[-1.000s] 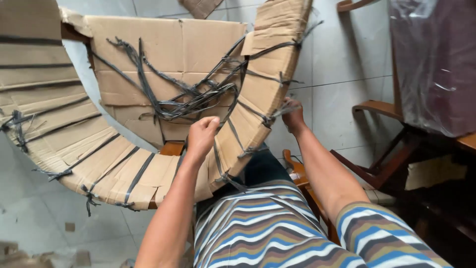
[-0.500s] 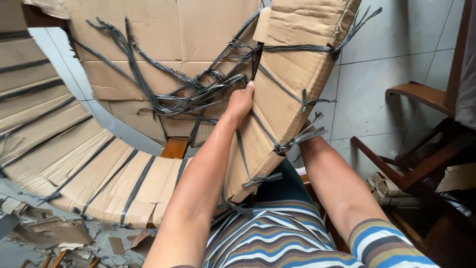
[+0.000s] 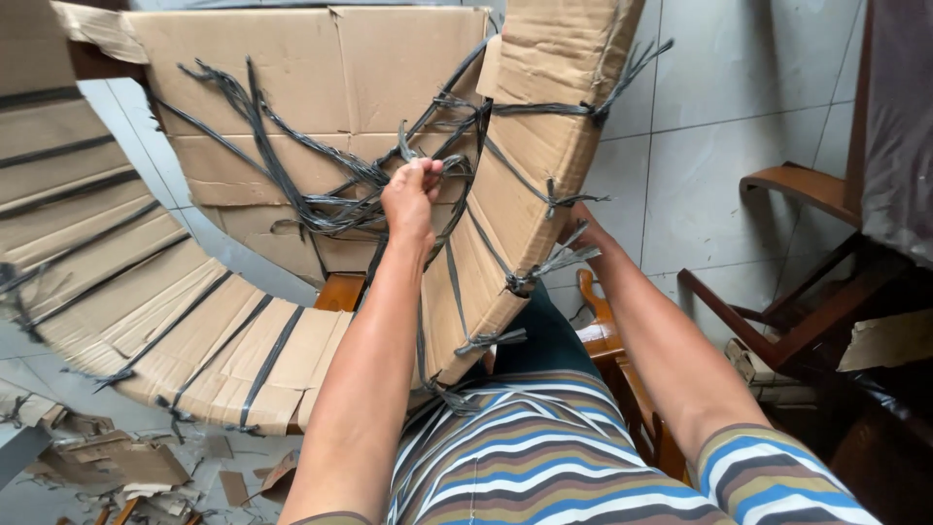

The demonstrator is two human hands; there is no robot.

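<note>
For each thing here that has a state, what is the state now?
Left hand: closed on the dark straps.
Right hand: mostly hidden behind the cardboard ring; grip cannot be told.
Cardboard ring: curved, bound with straps.
Straps: tangled, knotted.
Chair: upright.

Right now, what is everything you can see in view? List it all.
cardboard ring: one, brown, curved, wrapped in bands, left and centre
cardboard sheet: one, brown, flat behind the ring
plastic straps: many, dark grey, tangled over the cardboard
wooden chair: one, red-brown, right
cardboard scraps: several, brown, floor at lower left
tiled floor: pale grey, right
striped shirt: one, blue, brown and white, bottom
left hand: fist closed on the plastic straps
right hand: mostly hidden behind the ring's edge
</note>
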